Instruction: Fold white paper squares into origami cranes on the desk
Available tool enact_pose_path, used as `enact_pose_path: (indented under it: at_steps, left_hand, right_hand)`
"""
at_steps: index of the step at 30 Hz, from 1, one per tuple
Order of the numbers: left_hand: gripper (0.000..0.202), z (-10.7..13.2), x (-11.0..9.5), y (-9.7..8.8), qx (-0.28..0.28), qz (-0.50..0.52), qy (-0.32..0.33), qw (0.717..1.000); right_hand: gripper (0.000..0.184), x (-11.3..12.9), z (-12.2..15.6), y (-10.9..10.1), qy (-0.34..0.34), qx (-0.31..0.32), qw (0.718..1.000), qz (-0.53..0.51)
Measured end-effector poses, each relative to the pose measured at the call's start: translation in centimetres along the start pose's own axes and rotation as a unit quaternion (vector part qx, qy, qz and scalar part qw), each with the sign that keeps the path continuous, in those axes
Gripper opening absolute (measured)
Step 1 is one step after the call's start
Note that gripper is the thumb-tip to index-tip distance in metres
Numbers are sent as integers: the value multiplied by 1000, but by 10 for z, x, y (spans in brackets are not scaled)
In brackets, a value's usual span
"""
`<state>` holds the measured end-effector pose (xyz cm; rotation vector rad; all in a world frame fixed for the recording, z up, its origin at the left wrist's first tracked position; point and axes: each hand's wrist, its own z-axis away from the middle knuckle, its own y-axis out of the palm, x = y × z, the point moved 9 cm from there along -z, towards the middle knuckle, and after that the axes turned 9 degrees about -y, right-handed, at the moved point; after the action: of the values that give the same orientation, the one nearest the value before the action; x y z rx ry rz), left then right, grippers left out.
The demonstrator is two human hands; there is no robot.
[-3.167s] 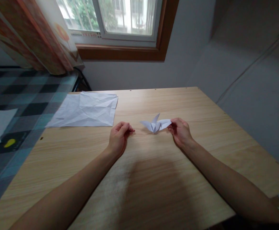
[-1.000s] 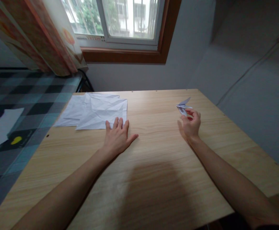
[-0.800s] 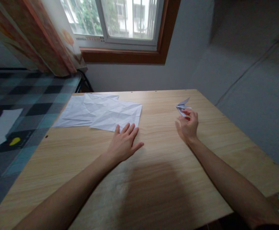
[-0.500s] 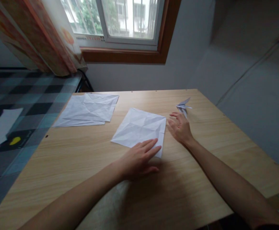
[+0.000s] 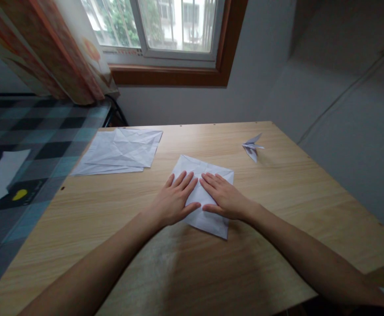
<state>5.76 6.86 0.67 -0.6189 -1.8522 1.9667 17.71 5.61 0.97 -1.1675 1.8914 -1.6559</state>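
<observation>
A creased white sheet of paper [image 5: 208, 224] lies flat on the wooden table [image 5: 113, 206], turned at an angle. Spread over its left part is my left hand [image 5: 177, 197], fingers apart and palm down. My right hand [image 5: 223, 195] rests flat on the right part of the same sheet, its fingers stretched toward the middle. Both thumbs point inward and nearly meet. The hands cover much of the sheet's centre and left side. Beyond my right hand, a folded paper figure [image 5: 251, 147] with pointed wings sits near the back right of the table.
Several creased white sheets [image 5: 122, 149] lie overlapped at the table's back left. A checked cloth [image 5: 60, 123] spreads along the left, bearing white paper [image 5: 4, 175] and a black item with a yellow mark [image 5: 20, 194]. The window [image 5: 179, 35] and walls stand behind.
The sheet has shifted nearer to me. My right hand has moved left from beside the paper figure onto the sheet, and my left hand has moved up and left over it.
</observation>
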Motion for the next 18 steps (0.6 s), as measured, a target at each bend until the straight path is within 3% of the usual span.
enact_pose_path:
  at_steps: [4,11,15,18]
  left_hand:
    - [82,0,3,1,-5,-1,-12,1000]
    - [90,0,24,1,4,-4,-42,999]
    - [89,-2,34,0,9,-3,-65,998]
    - [89,-2,37,-1,4,-2,-71,997]
  right_hand:
    - [83,-1,3,7,10,39,999,14]
    - [85,-41,23,2,93,31,994,40]
    - [82,-62,30,-9,143,-35,989,7]
    - [73,-75,34,-22,180,-143,970,-83]
